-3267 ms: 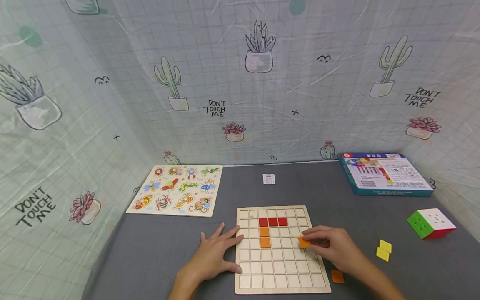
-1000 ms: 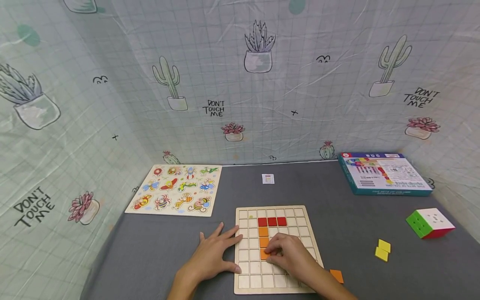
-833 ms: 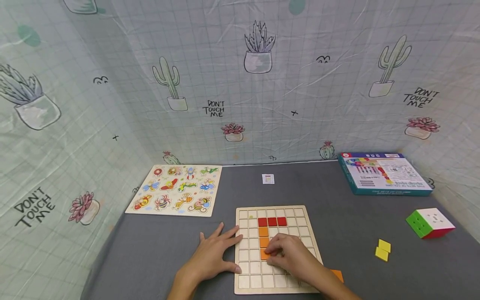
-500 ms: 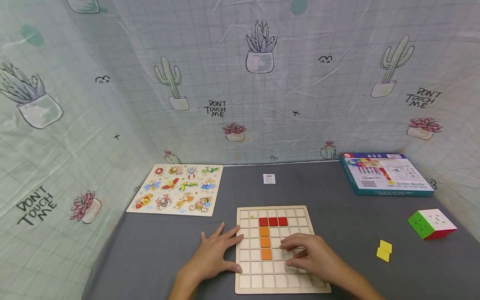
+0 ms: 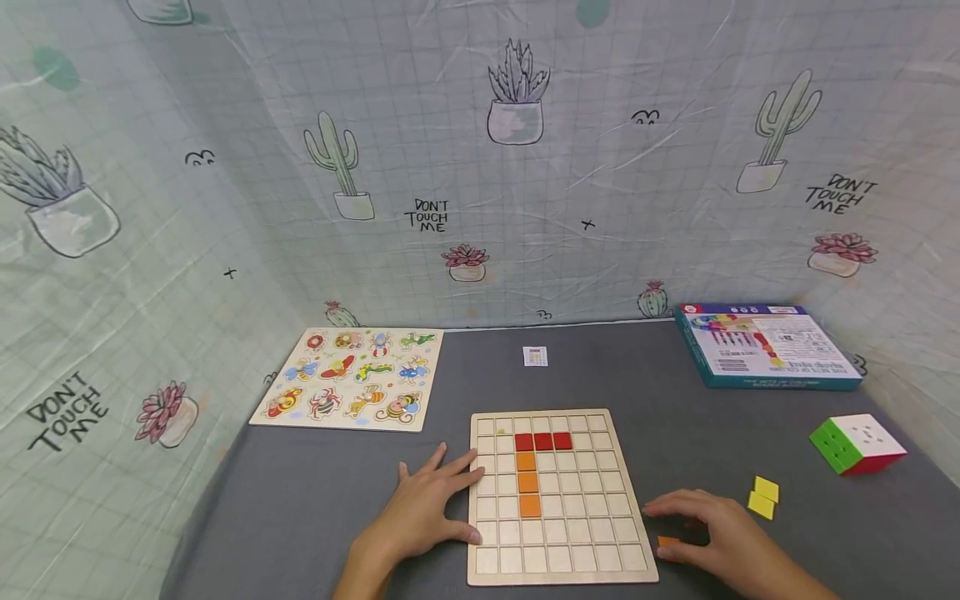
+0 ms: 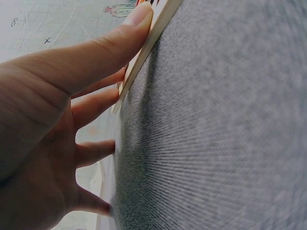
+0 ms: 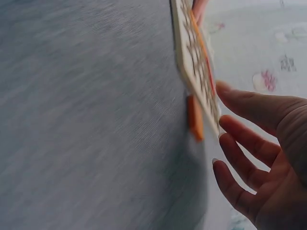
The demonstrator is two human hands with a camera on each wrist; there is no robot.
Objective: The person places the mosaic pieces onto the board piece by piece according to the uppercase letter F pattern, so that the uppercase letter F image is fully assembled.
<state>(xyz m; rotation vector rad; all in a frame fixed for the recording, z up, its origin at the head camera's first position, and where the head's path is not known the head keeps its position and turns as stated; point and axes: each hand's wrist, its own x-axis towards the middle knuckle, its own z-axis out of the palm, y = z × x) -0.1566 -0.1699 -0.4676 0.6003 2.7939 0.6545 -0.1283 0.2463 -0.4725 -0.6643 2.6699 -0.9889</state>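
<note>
Orange tile (image 5: 666, 541): on the counter (image 5: 322, 500), beside the thumb of your right hand (image 5: 716, 533); likely light, stiff, smooth; pinch opposite edges.
Right hand: fingers parted, gripping nothing.
Board (image 5: 577, 531): just left of that hand; probably rigid.
Left hand (image 5: 423, 508): fingers spread, touching the board's edge.

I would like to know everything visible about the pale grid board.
The grid board looks wooden: thin and pale, with a plain border and ridges between its cells. It lies flat on the grey surface. Three red tiles form a row in it; three orange tiles run toward the near edge from the leftmost red one. Most cells are bare. The left hand touches its left edge with fingers and thumb.
</note>
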